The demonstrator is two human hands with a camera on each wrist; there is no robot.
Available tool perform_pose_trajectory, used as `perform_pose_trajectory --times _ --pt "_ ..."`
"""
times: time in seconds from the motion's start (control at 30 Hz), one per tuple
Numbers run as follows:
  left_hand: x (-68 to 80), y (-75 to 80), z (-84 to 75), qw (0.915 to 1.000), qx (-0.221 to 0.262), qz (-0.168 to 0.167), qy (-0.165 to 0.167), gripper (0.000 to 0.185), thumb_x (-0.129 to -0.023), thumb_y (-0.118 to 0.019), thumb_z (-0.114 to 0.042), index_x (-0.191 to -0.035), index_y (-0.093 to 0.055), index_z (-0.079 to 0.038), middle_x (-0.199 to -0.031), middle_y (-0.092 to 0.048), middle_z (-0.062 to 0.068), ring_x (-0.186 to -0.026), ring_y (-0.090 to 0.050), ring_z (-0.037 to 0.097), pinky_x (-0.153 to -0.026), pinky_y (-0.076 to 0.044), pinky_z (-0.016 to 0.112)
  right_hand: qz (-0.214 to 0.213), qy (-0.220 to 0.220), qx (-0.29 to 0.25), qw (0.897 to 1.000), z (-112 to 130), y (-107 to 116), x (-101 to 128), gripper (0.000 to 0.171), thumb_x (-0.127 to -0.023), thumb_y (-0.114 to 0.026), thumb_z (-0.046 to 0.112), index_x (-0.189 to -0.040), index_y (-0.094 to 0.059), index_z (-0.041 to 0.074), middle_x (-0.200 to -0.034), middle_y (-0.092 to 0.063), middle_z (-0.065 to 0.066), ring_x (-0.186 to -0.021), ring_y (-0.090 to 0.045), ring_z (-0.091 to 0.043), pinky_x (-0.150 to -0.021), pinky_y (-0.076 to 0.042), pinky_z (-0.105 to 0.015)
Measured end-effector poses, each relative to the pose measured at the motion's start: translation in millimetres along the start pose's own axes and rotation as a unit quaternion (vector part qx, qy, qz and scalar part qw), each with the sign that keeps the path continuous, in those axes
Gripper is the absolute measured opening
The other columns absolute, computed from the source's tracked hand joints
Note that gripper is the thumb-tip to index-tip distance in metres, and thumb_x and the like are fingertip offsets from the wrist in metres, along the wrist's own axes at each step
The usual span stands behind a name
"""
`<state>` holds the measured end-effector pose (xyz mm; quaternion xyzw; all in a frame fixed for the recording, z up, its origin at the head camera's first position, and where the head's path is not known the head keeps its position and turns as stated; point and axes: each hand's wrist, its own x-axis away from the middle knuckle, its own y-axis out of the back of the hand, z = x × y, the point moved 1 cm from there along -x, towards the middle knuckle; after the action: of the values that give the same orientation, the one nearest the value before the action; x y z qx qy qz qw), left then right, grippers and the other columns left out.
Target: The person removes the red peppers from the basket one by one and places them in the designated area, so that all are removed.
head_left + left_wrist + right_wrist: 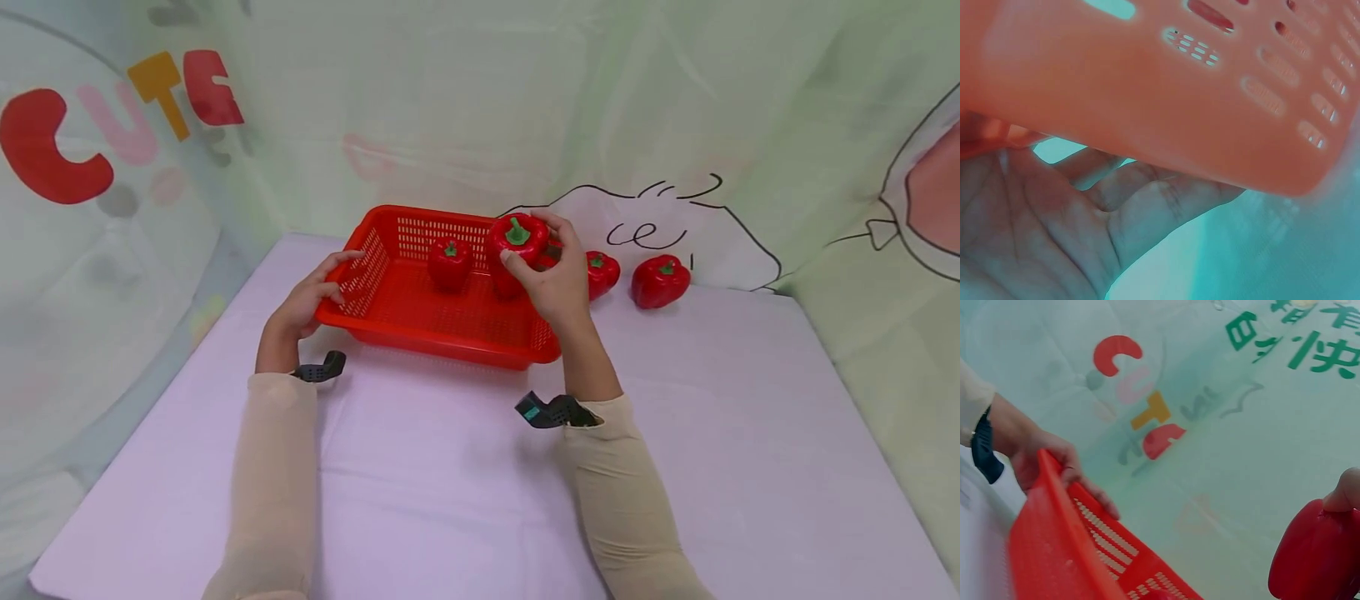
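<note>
A red plastic basket (435, 337) with slotted sides stands toward the back of the table. My left hand (306, 296) grips its left rim, seen from below in the left wrist view with the fingers along the basket wall (1116, 94). In my right hand (558, 279) is a red bell pepper (517, 237) with a green stem, pinched between thumb and fingers over the basket's right end. That same pepper (1316, 556) shows at the right edge of the right wrist view. Another red bell pepper (450, 265) is inside the basket, stem up.
To the right of the basket, two more red bell peppers lie on the table: one (602, 273) partly behind my right hand, the other (660, 282) farther right. A printed cloth backdrop (420, 100) hangs behind the white-covered table (427, 467).
</note>
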<state>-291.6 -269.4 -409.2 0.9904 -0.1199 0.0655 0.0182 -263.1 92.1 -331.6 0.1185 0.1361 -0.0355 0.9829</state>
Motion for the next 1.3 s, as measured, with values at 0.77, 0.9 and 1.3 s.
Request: perform_pose_trajectory --times 0.77,0.9,1.3 --pt "-9.9 -6.3 1.2 0.9995 0.013 0.024 -0.019 0.072 -0.086 -0.035 0.009 -0.149 -0.035 -0.026 -0.153 -0.025 0.011 -0.128 -0.038 0.033 -0.083 -0.060 0.033 -0.074 -0.040 0.061 0.995 -2 81 8 0.071 -0.082 -0.078 0.023 -0.143 -0.042 0.026 -0.143 -0.046 -0.003 -0.128 -0.049 -0.018 -0.101 -0.052 -0.042" --pt "-9.8 -6.4 0.9 0.9996 0.012 0.021 -0.014 0.072 -0.086 -0.034 0.010 -0.149 -0.035 -0.026 -0.154 -0.024 0.011 -0.130 -0.036 0.035 -0.083 -0.059 0.032 -0.033 -0.074 0.081 0.993 -13 103 6 0.074 -0.084 -0.076 0.020 -0.147 -0.038 0.019 -0.147 -0.042 -0.009 -0.134 -0.046 -0.026 -0.104 -0.049 -0.046" --pt "-7.3 -6.6 -3.1 0.9996 0.007 0.025 -0.010 0.073 -0.086 -0.036 0.009 -0.150 -0.033 -0.027 -0.154 -0.025 0.007 -0.130 -0.037 0.031 -0.085 -0.059 0.033 0.128 -0.114 0.135 0.976 -75 149 -1 0.073 -0.085 -0.073 0.015 -0.147 -0.035 0.009 -0.147 -0.038 -0.017 -0.132 -0.042 -0.035 -0.077 -0.054 -0.015"
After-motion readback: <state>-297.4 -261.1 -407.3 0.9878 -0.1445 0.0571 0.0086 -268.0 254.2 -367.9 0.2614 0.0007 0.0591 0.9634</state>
